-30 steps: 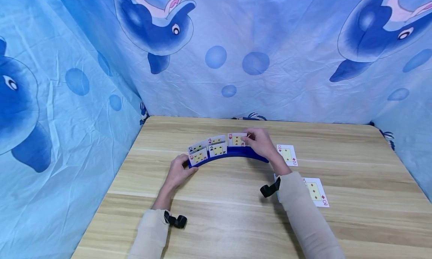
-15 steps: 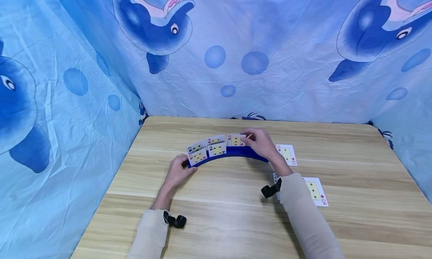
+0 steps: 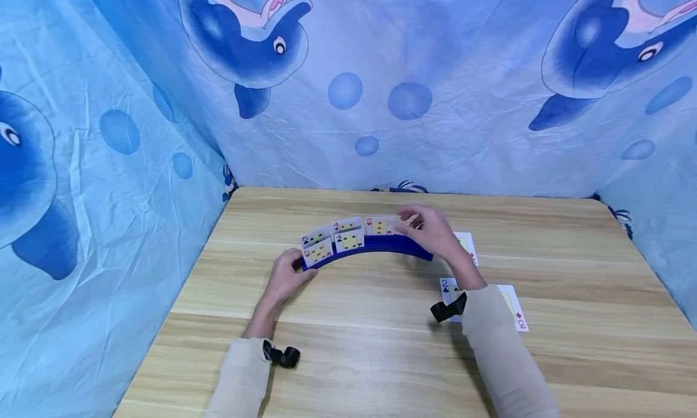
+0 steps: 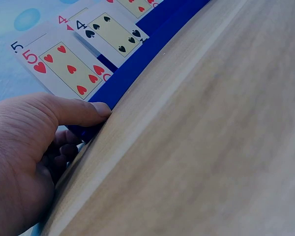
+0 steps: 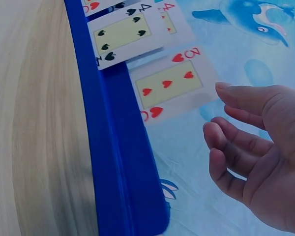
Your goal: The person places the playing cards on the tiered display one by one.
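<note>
A curved blue card holder [image 3: 400,244] stands on the table with playing cards upright in it. My left hand [image 3: 285,277] grips its left end, thumb on the front face and fingers behind. At that end the five of hearts [image 4: 71,69] stands before a black five, and the four of spades [image 4: 113,37] before a red four [image 3: 346,225]. Right of them, the three of hearts [image 5: 169,84] stands alone in the rear row. Beside its right edge is my right hand [image 3: 429,230], fingers loosely bent and parted, holding nothing; the right wrist view shows a gap between thumb and card.
On the table to the right lie a two of clubs [image 3: 445,290], a three of diamonds [image 3: 516,312] and another red card [image 3: 468,244], all partly covered by my right arm. Blue dolphin-printed cloth [image 3: 348,152] hangs behind the wooden table [image 3: 354,345].
My right hand has let go of the three of hearts and moved slightly right, its fingers spreading. The card stays in the holder. My left hand keeps its grip.
</note>
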{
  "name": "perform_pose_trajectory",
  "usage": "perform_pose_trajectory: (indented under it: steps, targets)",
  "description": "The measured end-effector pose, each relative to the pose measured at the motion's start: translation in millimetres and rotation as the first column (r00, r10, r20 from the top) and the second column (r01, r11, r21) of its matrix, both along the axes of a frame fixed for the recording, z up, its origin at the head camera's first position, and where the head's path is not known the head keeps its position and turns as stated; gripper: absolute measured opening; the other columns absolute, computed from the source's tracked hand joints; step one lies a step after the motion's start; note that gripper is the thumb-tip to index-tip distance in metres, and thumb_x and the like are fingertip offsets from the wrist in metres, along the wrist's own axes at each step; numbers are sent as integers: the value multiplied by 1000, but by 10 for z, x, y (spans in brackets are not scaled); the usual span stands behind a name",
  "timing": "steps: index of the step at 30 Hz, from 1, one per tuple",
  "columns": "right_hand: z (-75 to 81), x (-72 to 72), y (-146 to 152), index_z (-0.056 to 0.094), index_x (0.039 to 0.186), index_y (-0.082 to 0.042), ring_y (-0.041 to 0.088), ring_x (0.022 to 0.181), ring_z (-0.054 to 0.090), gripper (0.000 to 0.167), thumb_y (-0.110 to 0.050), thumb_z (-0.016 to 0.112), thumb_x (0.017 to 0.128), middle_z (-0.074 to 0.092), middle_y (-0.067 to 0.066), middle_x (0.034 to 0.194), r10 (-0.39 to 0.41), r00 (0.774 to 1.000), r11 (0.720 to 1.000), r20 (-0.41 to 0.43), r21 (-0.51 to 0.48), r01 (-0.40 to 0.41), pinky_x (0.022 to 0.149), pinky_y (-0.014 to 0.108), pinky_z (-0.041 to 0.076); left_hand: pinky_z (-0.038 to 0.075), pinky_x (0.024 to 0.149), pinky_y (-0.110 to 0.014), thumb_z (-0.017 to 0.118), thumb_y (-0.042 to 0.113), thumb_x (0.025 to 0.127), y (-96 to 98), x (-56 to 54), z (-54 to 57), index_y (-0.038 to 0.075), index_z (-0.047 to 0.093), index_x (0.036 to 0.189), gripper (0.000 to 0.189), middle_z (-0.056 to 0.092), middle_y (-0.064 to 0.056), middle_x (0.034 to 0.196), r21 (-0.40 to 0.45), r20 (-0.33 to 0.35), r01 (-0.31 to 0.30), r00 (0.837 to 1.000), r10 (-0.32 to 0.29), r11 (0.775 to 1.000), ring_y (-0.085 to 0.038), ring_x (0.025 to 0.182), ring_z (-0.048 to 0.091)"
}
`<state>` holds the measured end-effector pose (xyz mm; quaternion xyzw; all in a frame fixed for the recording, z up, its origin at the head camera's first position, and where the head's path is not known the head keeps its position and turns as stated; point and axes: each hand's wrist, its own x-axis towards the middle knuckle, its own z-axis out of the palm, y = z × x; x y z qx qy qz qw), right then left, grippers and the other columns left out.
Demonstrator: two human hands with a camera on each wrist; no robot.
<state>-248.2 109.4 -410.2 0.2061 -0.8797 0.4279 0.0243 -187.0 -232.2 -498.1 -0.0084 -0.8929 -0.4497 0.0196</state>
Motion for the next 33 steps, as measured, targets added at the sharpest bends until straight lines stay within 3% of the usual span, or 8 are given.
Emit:
perform_pose_trajectory:
  steps: [15, 24, 33]
  targets:
    - [-52, 222, 422, 61, 131, -6, 26, 87, 68, 44, -22, 73, 92, 68, 20, 119, -82, 997, 995, 6, 57, 82, 74, 29, 55, 49, 103, -50, 78, 8, 82, 7, 3, 15, -5, 66, 121, 43, 65, -23, 121, 7, -3, 6, 1000, -6, 1000, -36, 115, 59]
    - [-108, 447, 738, 62, 128, -3, 25, 86, 68, 42, -17, 74, 90, 69, 20, 116, -120, 992, 982, -28, 141, 123, 71, 22, 53, 50, 101, -50, 78, 8, 82, 3, -7, -2, -6, 66, 120, 42, 65, -23, 120, 8, -9, 12, 1000, -12, 1000, -36, 114, 60]
    - [-164, 646, 1032, 62, 129, -3, 27, 90, 67, 43, -18, 74, 90, 67, 20, 119, -187, 982, 961, 0, 209, 183, 70, 23, 51, 50, 100, -50, 78, 8, 82, -3, -2, 3, -6, 66, 119, 41, 65, -24, 119, 1, -11, 13, 1000, -13, 1000, -36, 113, 60]
